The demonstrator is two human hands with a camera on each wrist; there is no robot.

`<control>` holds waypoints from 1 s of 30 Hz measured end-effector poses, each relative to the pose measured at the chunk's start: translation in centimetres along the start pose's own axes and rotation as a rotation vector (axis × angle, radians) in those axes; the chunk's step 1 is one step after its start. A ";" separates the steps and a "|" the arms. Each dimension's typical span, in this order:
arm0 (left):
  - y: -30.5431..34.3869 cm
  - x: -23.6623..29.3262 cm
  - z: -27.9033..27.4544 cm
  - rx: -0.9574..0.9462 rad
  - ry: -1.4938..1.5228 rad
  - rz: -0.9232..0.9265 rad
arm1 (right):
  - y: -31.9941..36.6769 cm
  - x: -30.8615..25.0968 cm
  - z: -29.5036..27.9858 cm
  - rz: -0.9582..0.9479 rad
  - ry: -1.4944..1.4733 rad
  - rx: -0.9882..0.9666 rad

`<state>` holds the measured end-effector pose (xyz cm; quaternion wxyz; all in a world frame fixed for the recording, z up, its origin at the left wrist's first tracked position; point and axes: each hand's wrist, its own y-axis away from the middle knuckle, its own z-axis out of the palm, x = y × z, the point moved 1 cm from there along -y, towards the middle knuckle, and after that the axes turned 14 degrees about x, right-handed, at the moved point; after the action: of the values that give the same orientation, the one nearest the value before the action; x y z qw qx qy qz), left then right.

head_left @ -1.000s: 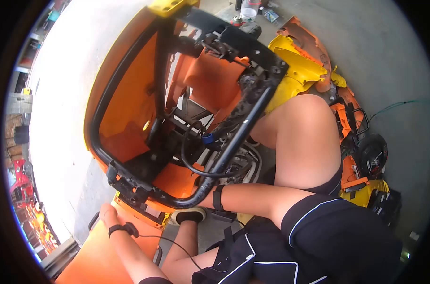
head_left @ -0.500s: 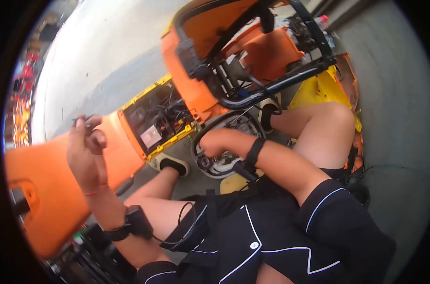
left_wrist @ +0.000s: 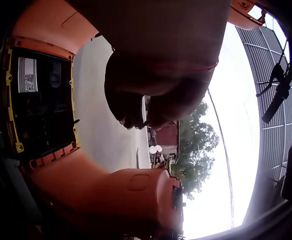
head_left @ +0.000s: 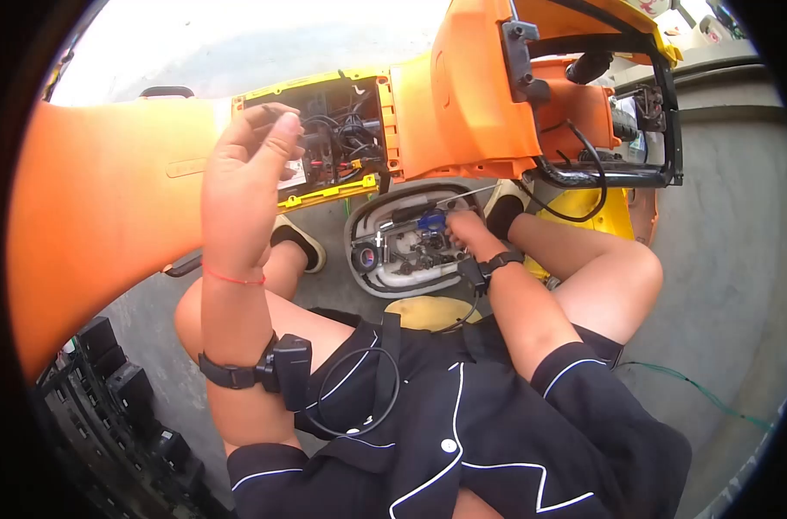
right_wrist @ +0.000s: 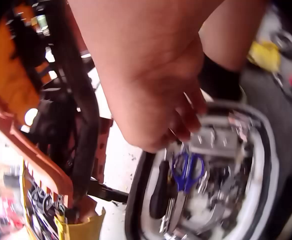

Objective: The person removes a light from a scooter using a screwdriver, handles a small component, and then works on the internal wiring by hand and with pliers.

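Note:
My left hand [head_left: 250, 173] is raised in front of the orange scooter body [head_left: 125, 173]. Its thumb and fingertips pinch a small dark piece, mostly hidden by the fingers. In the left wrist view the same hand [left_wrist: 151, 95] appears dark against the light, fingers bent. Down at the oval tool tub [head_left: 356, 275], my right hand [head_left: 468, 230] reaches over the rim with loosely bent fingers. Beneath those fingers lie blue-handled scissors [right_wrist: 187, 172] and a black-handled screwdriver [right_wrist: 159, 192]. Sockets and small metal parts fill the rest of the tub, and a roll of tape [head_left: 365, 256] lies at its left end.
An open compartment [head_left: 346, 138] with yellow edging shows wires inside. The black tube frame [head_left: 618, 177] with a hanging cable [head_left: 603, 195] stands at the upper right. Yellow panels [head_left: 597, 212] lie behind the right knee. Dark boxy parts [head_left: 134, 398] line the lower left floor.
The view has swung toward the compartment and tub. My left hand has risen from beside the orange body with a small piece pinched. My right hand has come from behind the frame to the tub.

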<state>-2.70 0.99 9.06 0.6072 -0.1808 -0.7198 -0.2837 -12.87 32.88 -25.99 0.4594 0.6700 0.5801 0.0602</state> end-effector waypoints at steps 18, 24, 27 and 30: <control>-1.5 1.0 -2.7 0.169 0.015 0.076 | 5.6 -8.9 7.0 -0.676 0.154 0.136; -0.8 2.2 -3.9 0.261 -0.017 0.133 | 7.5 -14.9 12.4 -1.005 0.338 0.004; -0.7 2.2 -4.1 0.232 -0.035 0.146 | 4.9 -17.3 15.7 -0.930 0.498 0.035; -1.4 1.7 -4.2 0.227 -0.095 0.054 | 2.2 -16.9 19.4 -0.698 0.464 0.149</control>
<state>-0.61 -2.86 10.84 0.5964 -0.1435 -0.7701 -0.1748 -4.75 8.43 -27.94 0.2600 0.4335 0.8628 0.0082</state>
